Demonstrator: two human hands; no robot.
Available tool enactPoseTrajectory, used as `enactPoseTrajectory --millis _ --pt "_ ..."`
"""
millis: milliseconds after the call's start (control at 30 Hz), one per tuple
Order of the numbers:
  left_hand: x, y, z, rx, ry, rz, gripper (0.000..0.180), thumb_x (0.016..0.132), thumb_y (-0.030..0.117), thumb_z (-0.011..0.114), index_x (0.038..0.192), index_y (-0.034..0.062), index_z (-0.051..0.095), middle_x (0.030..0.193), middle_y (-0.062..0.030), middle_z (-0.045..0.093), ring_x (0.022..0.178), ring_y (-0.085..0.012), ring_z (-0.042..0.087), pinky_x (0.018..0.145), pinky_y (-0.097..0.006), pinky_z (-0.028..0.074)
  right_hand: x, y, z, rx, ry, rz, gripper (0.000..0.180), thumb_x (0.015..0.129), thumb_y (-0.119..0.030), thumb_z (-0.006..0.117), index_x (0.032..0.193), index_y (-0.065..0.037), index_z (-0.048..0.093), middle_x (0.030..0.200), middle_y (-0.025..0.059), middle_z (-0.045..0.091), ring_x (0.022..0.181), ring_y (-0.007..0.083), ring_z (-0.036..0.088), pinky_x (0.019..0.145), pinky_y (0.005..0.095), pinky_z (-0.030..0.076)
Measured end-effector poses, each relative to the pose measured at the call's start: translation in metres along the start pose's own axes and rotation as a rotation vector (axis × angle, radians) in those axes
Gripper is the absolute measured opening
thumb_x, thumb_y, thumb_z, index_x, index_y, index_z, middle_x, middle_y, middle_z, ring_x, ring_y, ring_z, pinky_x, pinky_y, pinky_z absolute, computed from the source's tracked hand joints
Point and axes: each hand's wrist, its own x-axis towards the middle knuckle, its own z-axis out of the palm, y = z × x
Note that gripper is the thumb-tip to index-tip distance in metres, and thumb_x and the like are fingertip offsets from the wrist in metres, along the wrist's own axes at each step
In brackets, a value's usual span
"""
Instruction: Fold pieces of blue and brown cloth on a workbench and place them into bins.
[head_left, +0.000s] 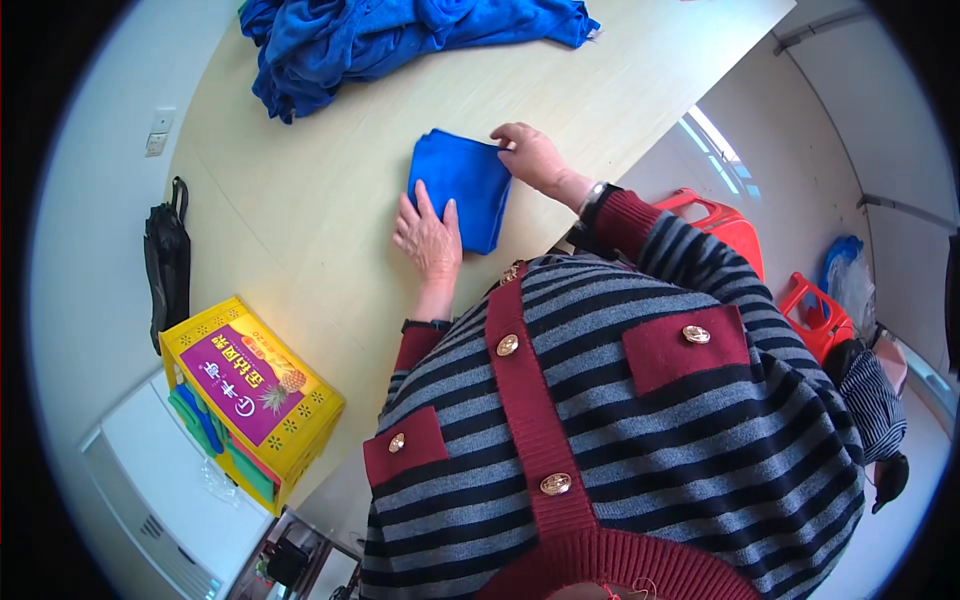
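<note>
A folded blue cloth [462, 190] lies flat on the pale wooden table, roughly square, with its layers showing at the edges. My left hand [430, 238] rests on its left lower side, fingers stretched out and lying over the fabric. At the cloth's upper right corner, my right hand [531, 158] has thumb and fingers bent together on the edge. Farther off, a loose heap of blue cloths [340, 50] is crumpled at the far side of the tabletop.
A yellow box [310, 400] holding colourful folded cloths stands at the table's left near edge. Beside the wall is a black folded umbrella [168, 260]. Red plastic stools [735, 235] stand on the floor to the right. The table [300, 200] spreads around the cloth.
</note>
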Motion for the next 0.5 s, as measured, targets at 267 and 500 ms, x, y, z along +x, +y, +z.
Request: enactPoseTrajectory --millis 267,500 --pt "-0.025 -0.001 -0.029 0.056 -0.175 -0.198 0.064 0.094 0.046 0.057 0.147 0.0138 0.041 0.146 -0.0213 0.041 0.126 -0.0392 0.047 0.101 -0.052 0.039 0.04 -0.008 0.013 0.133 0.06 -0.104 0.034 0.087 -0.013 0.061 0.12 -0.005 0.064 0.105 0.0128 0.069 0.091 0.0257 0.067 0.083 0.0351 0.055" --pt "0.039 0.004 -0.005 -0.307 0.004 0.473 0.06 0.096 0.043 0.053 0.148 0.0138 0.042 0.152 -0.0179 0.037 0.14 -0.0374 0.036 0.113 -0.057 0.026 -0.03 -0.003 -0.018 0.555 -0.438 0.338 0.035 0.091 -0.014 0.058 0.122 0.002 0.061 0.105 0.014 0.068 0.087 0.0206 0.069 0.075 0.0322 0.056"
